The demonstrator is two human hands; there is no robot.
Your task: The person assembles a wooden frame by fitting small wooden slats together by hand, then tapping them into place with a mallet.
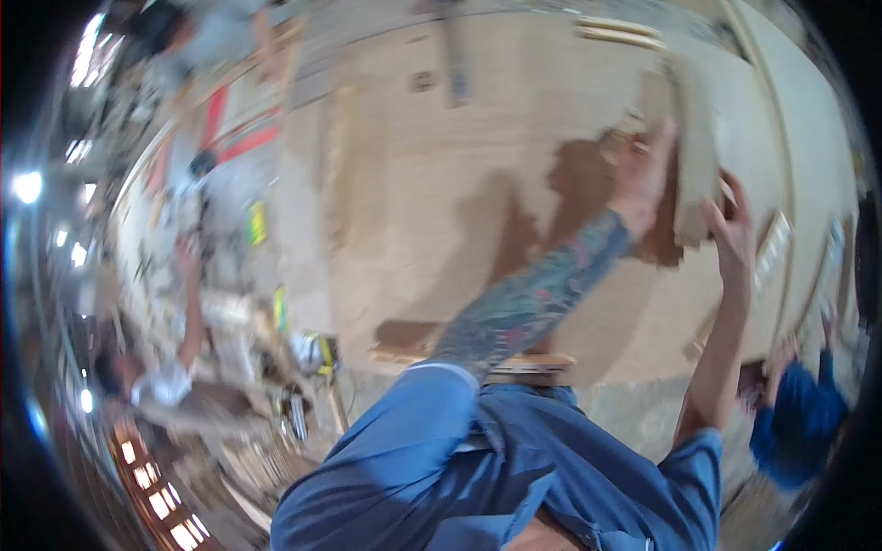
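Note:
Long pale wooden boards (695,138) lie side by side at the upper right of the large wooden panel (413,202). My left hand (643,174), at the end of the tattooed forearm, is by their left side, its fingers curled around something small and blurred. My right hand (732,230) grips the right edge of the near part of the boards, with the thumb toward the top face. Dark shadows of my arm and head fall across the panel.
Wooden strips lie at the panel's near edge (533,360) and far edge (620,33). A metal bar (452,64) is at the back. People work at the left (165,386), upper left (207,41) and right (799,422). Tools lie at the left.

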